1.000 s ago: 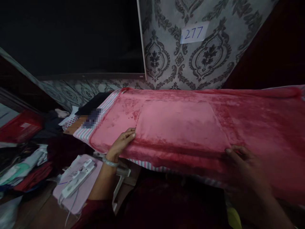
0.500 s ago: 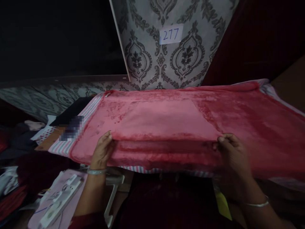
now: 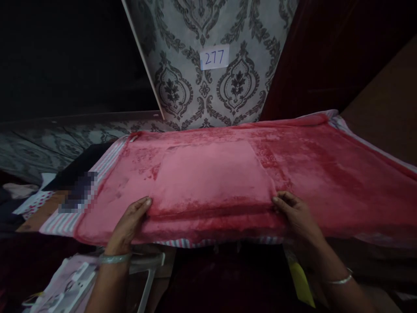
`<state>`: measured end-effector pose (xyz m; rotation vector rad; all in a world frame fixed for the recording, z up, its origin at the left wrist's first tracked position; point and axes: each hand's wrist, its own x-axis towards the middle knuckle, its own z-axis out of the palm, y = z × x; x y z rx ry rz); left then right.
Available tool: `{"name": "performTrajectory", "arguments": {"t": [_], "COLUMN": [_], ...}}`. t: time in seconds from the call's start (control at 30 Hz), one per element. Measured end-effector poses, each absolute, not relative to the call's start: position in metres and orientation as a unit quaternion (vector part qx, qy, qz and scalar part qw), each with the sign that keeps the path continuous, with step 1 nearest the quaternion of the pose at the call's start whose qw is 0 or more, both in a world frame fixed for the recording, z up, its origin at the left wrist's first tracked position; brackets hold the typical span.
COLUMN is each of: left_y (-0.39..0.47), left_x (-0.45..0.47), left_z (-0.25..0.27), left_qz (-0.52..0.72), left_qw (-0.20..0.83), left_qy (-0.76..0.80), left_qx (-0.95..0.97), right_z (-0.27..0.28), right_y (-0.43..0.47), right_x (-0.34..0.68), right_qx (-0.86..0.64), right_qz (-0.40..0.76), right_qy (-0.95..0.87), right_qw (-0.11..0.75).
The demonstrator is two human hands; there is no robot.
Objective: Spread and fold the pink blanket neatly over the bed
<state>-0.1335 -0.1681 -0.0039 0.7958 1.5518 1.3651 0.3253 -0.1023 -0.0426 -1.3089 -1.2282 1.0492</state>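
A rectangular pink plush cloth point(image 3: 211, 171) lies on a larger pink plush blanket point(image 3: 312, 169) with a striped border point(image 3: 107, 161). My left hand point(image 3: 128, 221) pinches the cloth's near left corner between thumb and fingers. At the near right corner, my right hand point(image 3: 298, 217) has its thumb and fingers closed on the same cloth. The near edge between my hands runs fairly straight, close above the blanket. Whether the cloth is a separate piece or a folded part of the blanket, I cannot tell.
A black screen point(image 3: 65, 61) stands at the back left, before a patterned wall point(image 3: 237, 82) with a paper marked 277 point(image 3: 214, 57). A white power strip point(image 3: 71, 289) lies low on the left. Something yellow point(image 3: 301, 282) shows below the blanket.
My hands have lowered the cloth's near edge toward the blanket, and the dark gap under it has narrowed. The view has turned, so the background sits further left and slightly lower.
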Motion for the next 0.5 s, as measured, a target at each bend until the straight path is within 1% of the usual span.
{"name": "performTrajectory", "arguments": {"t": [0.1,0.23,0.4,0.5], "left_y": [-0.167,-0.166,-0.161,-0.161], "left_x": [-0.129,-0.127,-0.128,-0.135], "left_z": [-0.002,-0.006,-0.008,-0.009], "left_qz": [0.549,0.585,0.622,0.608], "left_qw": [0.468,0.428,0.389,0.365], "left_qy": [0.630,0.635,0.627,0.644], "left_qx": [0.289,0.267,0.263,0.286], "right_z": [-0.043,-0.039,-0.031,-0.035], "right_y": [-0.101,-0.101,-0.099,-0.098], "right_x": [0.325,0.326,0.326,0.327], "right_qx": [-0.557,-0.564,-0.526,-0.537], "right_qz": [0.402,0.427,0.395,0.416], "right_qy": [-0.520,-0.497,-0.506,-0.492], "right_qw": [0.508,0.503,0.558,0.544]}}
